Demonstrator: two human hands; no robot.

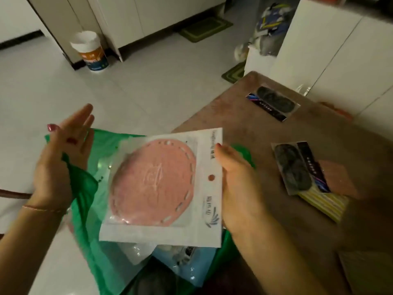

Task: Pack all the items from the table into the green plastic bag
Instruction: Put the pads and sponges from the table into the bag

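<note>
Head view: right hand [238, 184] grips the pink-disc packet [161, 186] at its 3 o'clock edge, long axis toward 12, above the green bag [85, 188]; left hand [61, 154], fingers straight, holds the rim at 9, desk [244, 116] edge at 2.

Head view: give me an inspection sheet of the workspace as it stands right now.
Surface: brown table, at right.
Job's things: green plastic bag held open; pink disc packet over its mouth; packets already inside; two dark packets and a striped yellow pack remain on the table.
Clutter: white tub on the floor.
Hands: left hand fingers straight, bag edge against the palm; right hand grips the pink packet's edge.
Cables: nothing seen.
Surroundings: tiled floor, white cabinets, green mats.
</note>
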